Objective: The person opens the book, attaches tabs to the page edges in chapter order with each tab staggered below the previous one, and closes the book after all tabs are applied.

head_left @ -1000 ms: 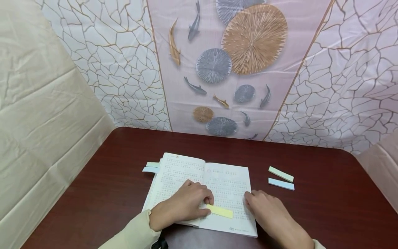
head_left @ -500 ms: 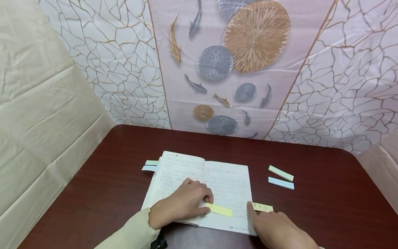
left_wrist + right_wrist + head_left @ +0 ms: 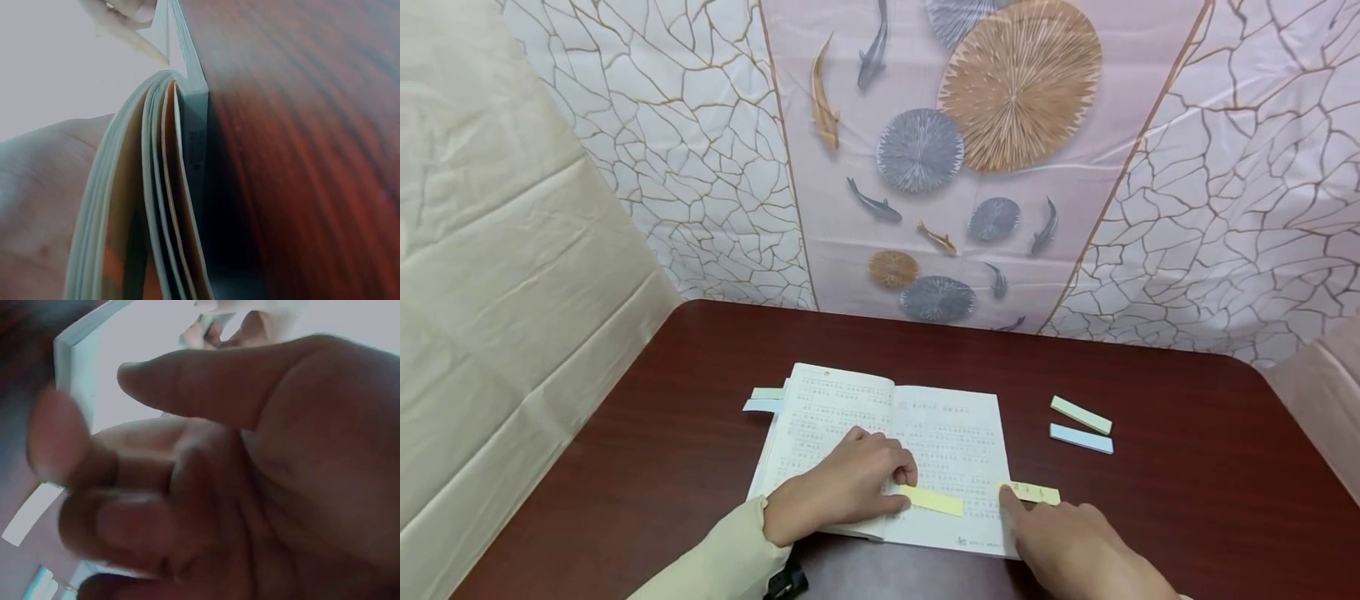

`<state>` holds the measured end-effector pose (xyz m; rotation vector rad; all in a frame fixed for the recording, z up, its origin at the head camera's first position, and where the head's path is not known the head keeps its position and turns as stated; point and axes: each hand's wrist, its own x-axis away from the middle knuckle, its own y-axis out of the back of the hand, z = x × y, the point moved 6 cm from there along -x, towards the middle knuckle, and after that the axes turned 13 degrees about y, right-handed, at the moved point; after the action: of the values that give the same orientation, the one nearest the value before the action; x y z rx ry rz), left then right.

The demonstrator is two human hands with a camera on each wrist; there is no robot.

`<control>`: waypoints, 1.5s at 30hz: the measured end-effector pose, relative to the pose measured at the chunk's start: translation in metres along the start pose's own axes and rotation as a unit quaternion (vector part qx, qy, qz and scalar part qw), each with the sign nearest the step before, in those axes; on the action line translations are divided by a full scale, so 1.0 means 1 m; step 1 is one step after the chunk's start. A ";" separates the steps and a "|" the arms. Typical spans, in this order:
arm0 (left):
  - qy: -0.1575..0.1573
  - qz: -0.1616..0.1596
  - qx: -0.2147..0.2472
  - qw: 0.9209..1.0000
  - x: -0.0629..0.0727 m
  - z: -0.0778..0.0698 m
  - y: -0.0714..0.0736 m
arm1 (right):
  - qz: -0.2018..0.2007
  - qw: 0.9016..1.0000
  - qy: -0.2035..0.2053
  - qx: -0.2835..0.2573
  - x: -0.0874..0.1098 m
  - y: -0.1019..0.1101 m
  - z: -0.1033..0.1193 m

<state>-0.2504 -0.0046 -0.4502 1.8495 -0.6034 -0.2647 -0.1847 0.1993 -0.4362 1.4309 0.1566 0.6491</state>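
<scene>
An open book [image 3: 951, 442] with printed pages lies on the table. My left hand [image 3: 846, 483] rests across its left page and pinches one end of a yellow sticky-note pad [image 3: 936, 502] between thumb and fingers. At the right page's outer edge sits a yellow sticky tab [image 3: 1033, 492] with small dark marks, sticking out past the paper. The index finger of my right hand [image 3: 1075, 542] presses on the tab's inner end. In the right wrist view the thumb [image 3: 187, 381] is stretched out and the other fingers bend loosely. Curved page edges [image 3: 150, 137] fill the left wrist view.
A green sticky-note pad [image 3: 1081, 414] and a blue one [image 3: 1081, 438] lie on the dark red table [image 3: 1187, 467], right of the book. Green [image 3: 767, 393] and blue tabs [image 3: 763, 406] stick out from the book's left edge. A patterned cloth [image 3: 722, 167] hangs behind the table.
My right hand has moved down and right along the page edge, bringing the yellow tab beneath its index finger into view. The left hand and its pad stay in place.
</scene>
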 end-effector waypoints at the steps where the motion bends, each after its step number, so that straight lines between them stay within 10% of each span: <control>1: -0.001 -0.001 -0.001 1.000 0.000 0.000 0.000 | -0.023 1.000 0.008 0.014 -0.001 0.002 0.003; 6: -0.004 -0.007 -0.008 1.000 0.000 -0.002 0.000 | -0.175 0.975 0.133 0.039 -0.017 0.012 0.031; 10: -0.004 -0.005 -0.005 1.000 0.002 -0.003 0.001 | -0.220 0.949 0.225 0.022 -0.029 0.008 0.047; 21: 0.051 -0.035 -0.116 0.991 0.023 -0.001 0.005 | -0.237 0.941 0.236 0.043 -0.038 0.003 0.053; 30: 0.073 -0.018 -0.114 0.991 0.025 -0.007 0.005 | -0.156 0.978 0.137 0.024 -0.025 0.022 -0.002; 45: 0.078 0.008 -0.095 0.992 0.026 -0.013 0.004 | -0.054 0.995 0.020 -0.078 0.000 0.024 -0.119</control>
<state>-0.2235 -0.0093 -0.4392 1.6644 -0.4679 -0.1598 -0.2490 0.3018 -0.4329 1.2503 0.2101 0.5884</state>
